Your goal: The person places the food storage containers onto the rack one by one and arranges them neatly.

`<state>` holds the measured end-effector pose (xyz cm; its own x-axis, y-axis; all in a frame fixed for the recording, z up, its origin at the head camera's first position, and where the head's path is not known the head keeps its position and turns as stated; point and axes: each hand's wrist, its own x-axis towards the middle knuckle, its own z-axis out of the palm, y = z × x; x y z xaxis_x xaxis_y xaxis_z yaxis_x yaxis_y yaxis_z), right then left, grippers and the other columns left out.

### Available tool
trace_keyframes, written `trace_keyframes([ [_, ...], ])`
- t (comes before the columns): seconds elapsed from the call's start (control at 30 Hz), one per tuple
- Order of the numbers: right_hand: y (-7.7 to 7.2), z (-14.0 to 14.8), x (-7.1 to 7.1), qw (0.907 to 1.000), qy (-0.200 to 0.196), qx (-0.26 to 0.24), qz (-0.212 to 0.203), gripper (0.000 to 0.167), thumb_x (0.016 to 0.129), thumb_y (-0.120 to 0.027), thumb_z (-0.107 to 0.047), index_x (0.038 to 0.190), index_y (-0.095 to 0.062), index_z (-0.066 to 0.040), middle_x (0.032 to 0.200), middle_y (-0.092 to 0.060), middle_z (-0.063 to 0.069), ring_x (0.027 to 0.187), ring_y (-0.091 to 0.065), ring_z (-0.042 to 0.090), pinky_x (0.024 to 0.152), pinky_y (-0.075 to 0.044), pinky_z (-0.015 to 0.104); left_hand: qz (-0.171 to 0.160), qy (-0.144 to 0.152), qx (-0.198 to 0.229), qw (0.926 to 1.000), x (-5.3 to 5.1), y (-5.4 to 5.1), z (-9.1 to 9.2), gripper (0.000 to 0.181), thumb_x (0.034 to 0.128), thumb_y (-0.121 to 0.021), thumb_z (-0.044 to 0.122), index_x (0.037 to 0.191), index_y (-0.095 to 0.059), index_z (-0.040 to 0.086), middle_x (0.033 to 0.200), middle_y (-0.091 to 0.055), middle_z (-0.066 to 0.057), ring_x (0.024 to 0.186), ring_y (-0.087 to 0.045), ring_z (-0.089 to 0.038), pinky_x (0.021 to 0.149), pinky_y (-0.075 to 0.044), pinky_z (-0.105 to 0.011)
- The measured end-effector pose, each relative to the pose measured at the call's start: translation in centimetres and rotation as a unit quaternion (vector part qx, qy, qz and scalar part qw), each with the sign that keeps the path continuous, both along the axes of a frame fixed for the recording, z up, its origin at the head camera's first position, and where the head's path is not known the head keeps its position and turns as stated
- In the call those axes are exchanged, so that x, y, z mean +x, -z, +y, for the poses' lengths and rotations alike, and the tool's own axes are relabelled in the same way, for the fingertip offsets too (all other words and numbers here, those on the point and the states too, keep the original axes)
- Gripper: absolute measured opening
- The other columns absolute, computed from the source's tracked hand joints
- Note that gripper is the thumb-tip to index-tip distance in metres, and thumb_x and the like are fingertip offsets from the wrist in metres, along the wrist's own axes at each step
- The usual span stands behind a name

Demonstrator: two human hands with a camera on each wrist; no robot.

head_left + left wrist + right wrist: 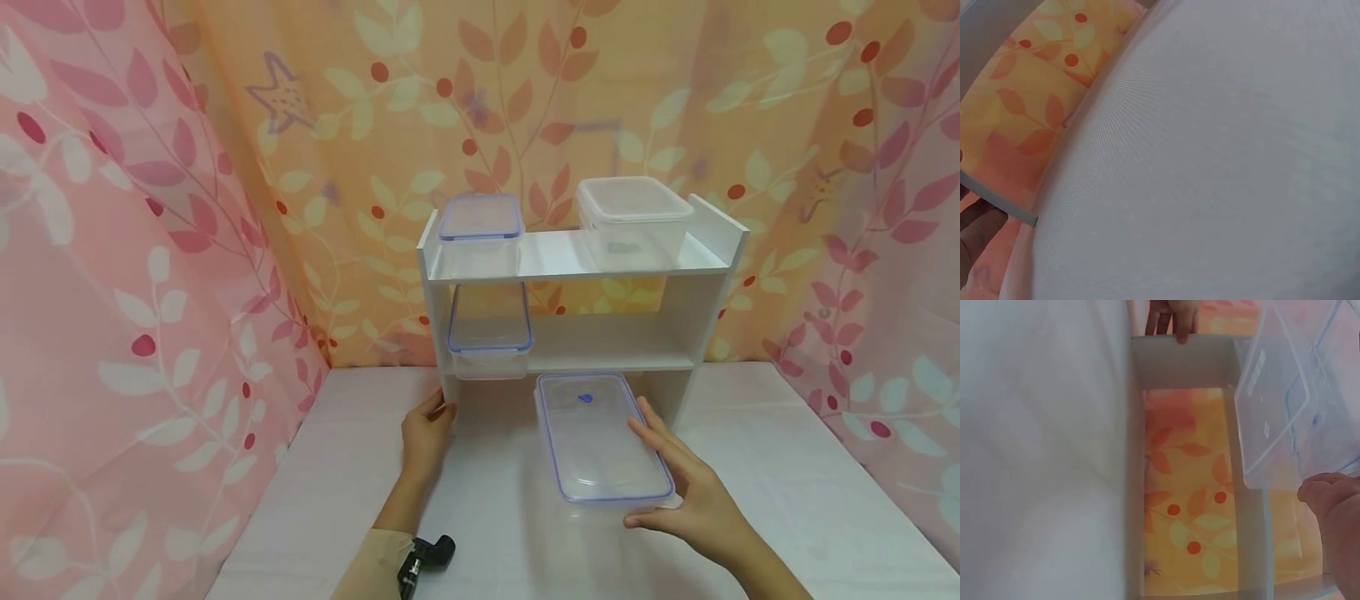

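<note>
My right hand (693, 496) holds a clear plastic food container (603, 442) with a blue-edged lid by its right side. The thumb is at the near corner, the fingers along the lid's right edge. The container is lifted and tilted in front of the lower opening of a white shelf (615, 340). With my left hand (426, 437) I grip the foot of the shelf's left side panel. In the left wrist view, fingers (984, 234) lie against that panel's edge. The right wrist view shows the held container (1272, 419) from below, beside the shelf's lower bay.
Another blue-edged container (491, 321) sits at the left of the middle shelf, its front overhanging. On the top board stand a blue-edged container (480, 233) at left and a larger white-lidded one (637, 221) at right. A white cloth (480, 517) covers the table; patterned curtains (375, 158) surround it.
</note>
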<state>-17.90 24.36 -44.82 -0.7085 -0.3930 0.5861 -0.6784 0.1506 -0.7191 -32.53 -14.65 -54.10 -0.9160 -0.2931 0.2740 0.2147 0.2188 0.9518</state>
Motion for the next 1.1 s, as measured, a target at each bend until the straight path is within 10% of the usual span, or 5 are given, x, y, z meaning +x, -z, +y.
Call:
trace_keyframes([
  [1.1,-3.4,3.7,-2.5,0.9998,0.015,0.008,-0.013,0.109,0.061,-0.086,0.022,0.156,-0.033,0.007,0.171,-0.011,0.018,0.158,-0.012,0.007,0.111,-0.032,0.01,-0.007,-0.003,-0.008,0.9999,0.2,-0.3,0.0,0.039,0.0931,-0.076,0.018,0.132,-0.071,0.018,0.13,-0.071,-0.003,0.108,-0.073,-0.023,0.085,-0.061,-0.038],
])
